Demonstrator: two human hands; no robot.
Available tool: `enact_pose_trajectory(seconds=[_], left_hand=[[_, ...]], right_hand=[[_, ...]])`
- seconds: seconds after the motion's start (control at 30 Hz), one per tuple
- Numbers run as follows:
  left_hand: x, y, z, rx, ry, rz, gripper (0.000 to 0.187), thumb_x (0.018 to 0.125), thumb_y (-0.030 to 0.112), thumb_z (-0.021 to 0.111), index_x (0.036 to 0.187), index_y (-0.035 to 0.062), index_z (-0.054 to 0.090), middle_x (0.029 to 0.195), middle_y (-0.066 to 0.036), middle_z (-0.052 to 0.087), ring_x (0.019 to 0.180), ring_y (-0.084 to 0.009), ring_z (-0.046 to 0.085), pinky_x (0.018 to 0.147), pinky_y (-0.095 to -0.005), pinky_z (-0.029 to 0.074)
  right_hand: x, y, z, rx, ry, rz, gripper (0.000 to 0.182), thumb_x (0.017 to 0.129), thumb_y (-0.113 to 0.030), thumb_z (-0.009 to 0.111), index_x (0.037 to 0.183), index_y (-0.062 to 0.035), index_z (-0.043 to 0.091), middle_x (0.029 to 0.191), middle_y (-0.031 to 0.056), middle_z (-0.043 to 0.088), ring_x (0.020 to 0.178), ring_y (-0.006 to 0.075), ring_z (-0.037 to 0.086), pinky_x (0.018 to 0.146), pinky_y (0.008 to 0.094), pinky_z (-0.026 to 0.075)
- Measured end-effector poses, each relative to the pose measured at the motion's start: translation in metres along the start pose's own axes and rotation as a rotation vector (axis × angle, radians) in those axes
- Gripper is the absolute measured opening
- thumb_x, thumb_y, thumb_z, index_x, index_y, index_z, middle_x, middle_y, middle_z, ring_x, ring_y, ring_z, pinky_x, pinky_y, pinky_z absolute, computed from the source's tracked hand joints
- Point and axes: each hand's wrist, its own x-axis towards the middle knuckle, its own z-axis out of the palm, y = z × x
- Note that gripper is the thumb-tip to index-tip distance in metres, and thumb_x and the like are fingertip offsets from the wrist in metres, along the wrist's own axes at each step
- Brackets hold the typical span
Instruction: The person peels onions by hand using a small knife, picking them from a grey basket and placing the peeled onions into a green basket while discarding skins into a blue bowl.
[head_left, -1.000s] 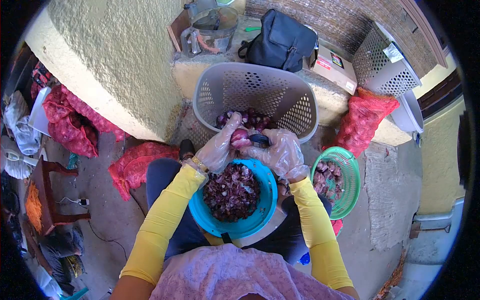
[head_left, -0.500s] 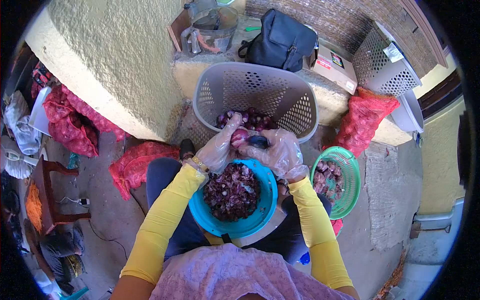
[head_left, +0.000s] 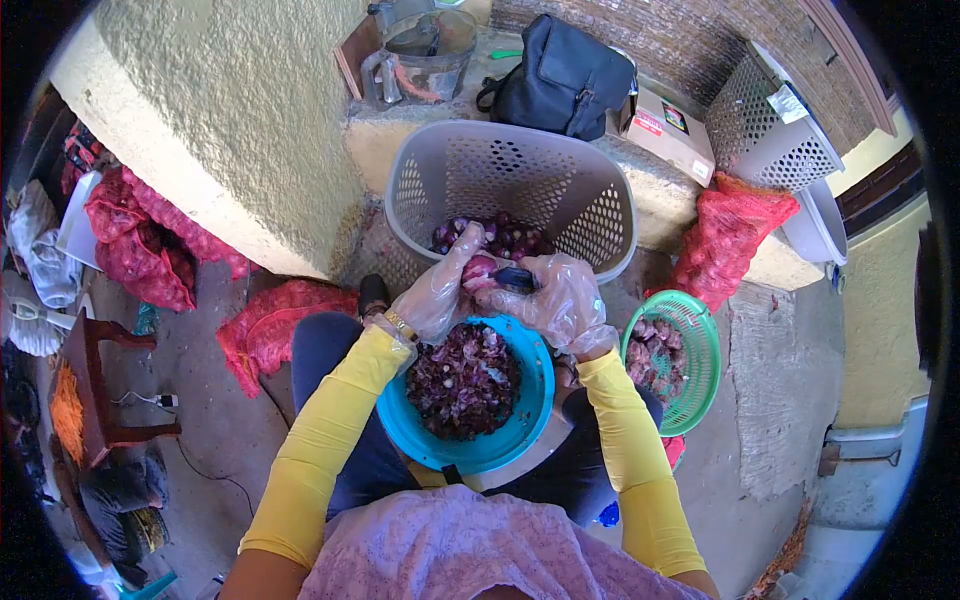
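Concrete floor [head_left: 720, 480], rough cream wall [head_left: 250, 120], backpack [head_left: 565, 80] on ledge [head_left: 378, 155], left hand [head_left: 442, 288] gripping red onion [head_left: 479, 271], right hand [head_left: 564, 300] holding dark handle [head_left: 516, 280]

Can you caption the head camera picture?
Gloved left hand holds a round purple onion near a round blue plastic basin.

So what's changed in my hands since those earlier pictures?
Very little: your right hand has its fingers over more of the onion in your left hand, and the dark tool seems slightly turned. Nothing was picked up or let go. The blue basin, grey basket and green basket stayed put.
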Motion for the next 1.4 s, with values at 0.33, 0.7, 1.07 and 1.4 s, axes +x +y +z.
enact_pose_trajectory(seconds=[0.33,0.7,1.07,1.4], left_hand=[[0.002,-0.002,-0.005,0.010,0.068,0.048,0.068,0.105,0.066,0.047,0.118,0.0027,0.068,0.110,-0.012,0.074,0.100,-0.0217,0.072,0.093,-0.0370,0.060],[-0.002,0.000,0.008,0.014,0.073,0.020,0.072,0.105,0.068,0.047,0.122,0.0011,0.067,0.103,-0.009,0.073,0.092,-0.0164,0.071,0.084,-0.0324,0.061],[0.002,-0.001,-0.005,-0.065,0.009,0.077,0.052,0.106,0.056,0.057,0.126,0.0086,0.063,0.104,-0.002,0.069,0.093,-0.0134,0.067,0.089,-0.0311,0.058],[0.005,-0.008,-0.001,-0.009,0.110,0.160,0.049,0.106,0.058,0.056,0.110,0.0098,0.063,0.098,-0.001,0.066,0.087,-0.0103,0.061,0.083,-0.0288,0.054]], right_hand=[[-0.003,0.007,0.010,-0.155,0.022,-0.121,0.048,0.081,-0.056,0.084,0.093,-0.0093,0.083,0.070,0.0187,0.070,0.070,0.0370,0.072,0.065,0.0465,0.054],[-0.003,0.009,0.002,-0.101,0.065,-0.076,0.056,0.072,-0.058,0.089,0.094,-0.0062,0.081,0.080,0.0203,0.073,0.075,0.0396,0.073,0.070,0.0477,0.057],[-0.003,0.010,0.006,-0.161,-0.008,-0.123,0.048,0.080,-0.052,0.084,0.093,-0.0065,0.080,0.076,0.0187,0.072,0.071,0.0385,0.072,0.067,0.0485,0.056],[-0.008,0.006,0.005,-0.092,-0.160,-0.326,0.042,0.081,-0.051,0.083,0.096,-0.0115,0.080,0.076,0.0158,0.072,0.071,0.0390,0.070,0.066,0.0471,0.055]])
